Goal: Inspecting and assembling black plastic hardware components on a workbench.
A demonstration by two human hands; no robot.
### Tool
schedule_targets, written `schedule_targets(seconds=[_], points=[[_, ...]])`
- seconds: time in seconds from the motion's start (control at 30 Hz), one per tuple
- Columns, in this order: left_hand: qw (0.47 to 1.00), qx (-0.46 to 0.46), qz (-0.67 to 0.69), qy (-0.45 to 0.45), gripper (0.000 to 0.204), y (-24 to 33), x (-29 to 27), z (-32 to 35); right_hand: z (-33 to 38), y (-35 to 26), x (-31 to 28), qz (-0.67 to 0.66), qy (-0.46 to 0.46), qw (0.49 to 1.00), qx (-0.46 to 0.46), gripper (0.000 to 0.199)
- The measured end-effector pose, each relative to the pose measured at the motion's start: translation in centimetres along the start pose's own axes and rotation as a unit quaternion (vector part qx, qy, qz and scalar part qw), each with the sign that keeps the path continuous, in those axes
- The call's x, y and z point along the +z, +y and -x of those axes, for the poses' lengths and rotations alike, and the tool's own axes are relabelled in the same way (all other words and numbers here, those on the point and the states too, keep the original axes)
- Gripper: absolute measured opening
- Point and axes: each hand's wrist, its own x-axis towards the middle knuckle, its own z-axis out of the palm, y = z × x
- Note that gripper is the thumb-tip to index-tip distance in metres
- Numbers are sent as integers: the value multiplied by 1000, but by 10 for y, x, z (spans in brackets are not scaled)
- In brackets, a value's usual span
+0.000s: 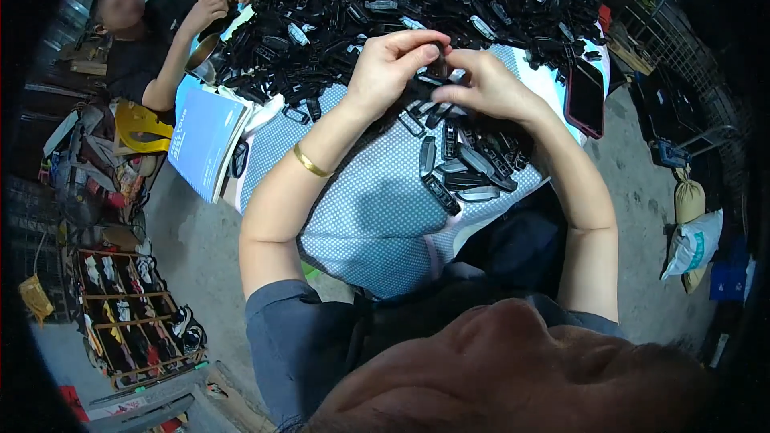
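A small black plastic part is pinched between the fingertips of both hands, held up above the middle of the worktop. The left hand grips it from the left with thumb and bent fingers closed on it; the right hand meets it from the right, thumb and forefinger also closed on the part. The two hands touch at their fingertips, with the part mostly hidden between them. A gold bangle circles the left forearm.

Directly below the hands, a small group of similar black and grey pieces lies on a blue dotted cloth that covers the near edge of the worktop and hangs toward the person. Beyond the hands, a large heap of black parts fills the far side of the worktop. A phone in a dark red case lies at the right edge. A blue booklet hangs off the left edge.

At the far left corner another person in dark clothing sits with both hands raised over a metal bowl. On the floor to the left stands a wooden rack; to the right lie sacks.
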Motion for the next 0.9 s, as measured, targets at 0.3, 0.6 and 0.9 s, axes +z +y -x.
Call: schedule_targets(seconds=[0.3, 0.6, 0.9], points=[[868, 216, -368, -256, 30, 23, 21, 63, -24, 19, 13, 137, -140, 968, -155, 35], [806, 160, -540, -180, 41, 6, -16, 76, -52, 37, -7, 235, -173, 956, -32, 27], [756, 140, -613, -180, 50, -44, -40, 22, -71, 50, -20, -91, 17, 996, 5, 39]])
